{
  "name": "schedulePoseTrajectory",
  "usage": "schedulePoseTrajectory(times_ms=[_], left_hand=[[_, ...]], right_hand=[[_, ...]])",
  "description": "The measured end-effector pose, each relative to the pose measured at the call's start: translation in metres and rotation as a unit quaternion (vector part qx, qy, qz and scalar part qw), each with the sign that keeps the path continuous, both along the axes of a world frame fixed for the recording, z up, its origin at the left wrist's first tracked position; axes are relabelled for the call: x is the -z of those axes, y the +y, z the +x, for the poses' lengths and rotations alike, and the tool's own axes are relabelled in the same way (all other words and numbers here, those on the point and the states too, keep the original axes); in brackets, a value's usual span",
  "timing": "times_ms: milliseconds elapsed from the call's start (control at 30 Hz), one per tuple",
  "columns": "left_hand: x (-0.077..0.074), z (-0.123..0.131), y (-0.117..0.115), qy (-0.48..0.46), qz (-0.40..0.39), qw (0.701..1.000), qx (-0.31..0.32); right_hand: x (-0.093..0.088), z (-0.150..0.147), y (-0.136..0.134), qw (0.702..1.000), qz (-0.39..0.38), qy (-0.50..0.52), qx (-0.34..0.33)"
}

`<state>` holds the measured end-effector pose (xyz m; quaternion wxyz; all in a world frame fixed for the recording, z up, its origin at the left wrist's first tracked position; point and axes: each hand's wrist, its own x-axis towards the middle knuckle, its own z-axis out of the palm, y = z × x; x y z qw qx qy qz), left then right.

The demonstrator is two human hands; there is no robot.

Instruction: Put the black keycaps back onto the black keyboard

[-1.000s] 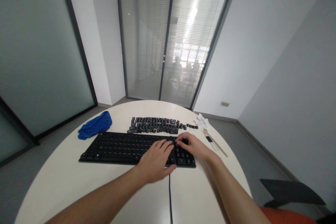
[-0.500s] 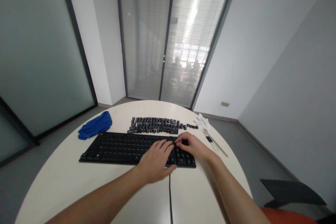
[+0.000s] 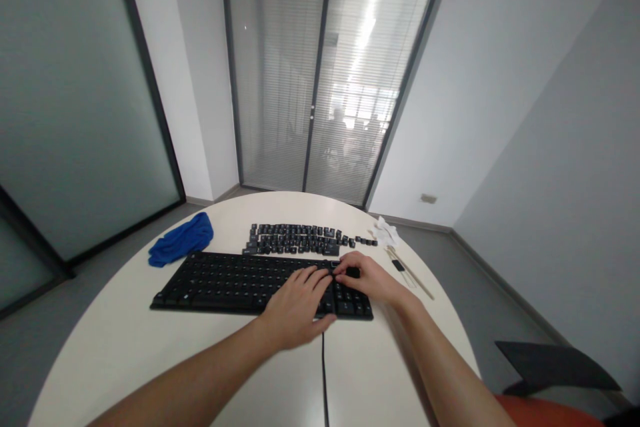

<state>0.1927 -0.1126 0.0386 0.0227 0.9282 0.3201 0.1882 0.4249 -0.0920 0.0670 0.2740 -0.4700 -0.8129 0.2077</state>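
A black keyboard (image 3: 220, 283) lies across the table in front of me, with many of its keycaps off. My left hand (image 3: 299, 300) rests over its right part, fingers stretched out flat and thumb near the front edge. Above the number pad, my right hand (image 3: 363, 273) has thumb and forefinger pinched together close to the keyboard's surface. Whatever is between those fingertips is too small or hidden to make out. Loose black keycaps (image 3: 293, 240) stand in rows just behind the keyboard.
A blue cloth (image 3: 183, 239) lies at the left, beyond the keyboard. White crumpled tissue (image 3: 386, 232) and thin stick-like tools (image 3: 411, 273) lie at the right. A black cable (image 3: 325, 373) runs toward me over the white round table (image 3: 115, 340). A chair (image 3: 557, 363) stands at the right.
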Motion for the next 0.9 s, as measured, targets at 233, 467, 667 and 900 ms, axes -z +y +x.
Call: schedulePoseTrajectory(times_ms=[233, 467, 667, 900], left_hand=[[-0.003, 0.0, -0.001, 0.014, -0.007, 1.0, -0.002], [-0.002, 0.0, -0.001, 0.011, -0.005, 1.0, 0.0], [-0.002, 0.0, 0.0, 0.008, -0.007, 1.0, 0.003], [-0.002, 0.0, 0.0, 0.004, -0.01, 1.0, 0.005]], right_hand=[[0.007, 0.003, 0.002, 0.997, -0.003, 0.021, 0.075], [0.018, 0.009, 0.006, 0.993, -0.031, 0.01, 0.116], [0.015, 0.007, 0.004, 0.99, -0.073, -0.003, 0.119], [0.012, 0.004, 0.003, 0.985, -0.116, 0.023, 0.122]])
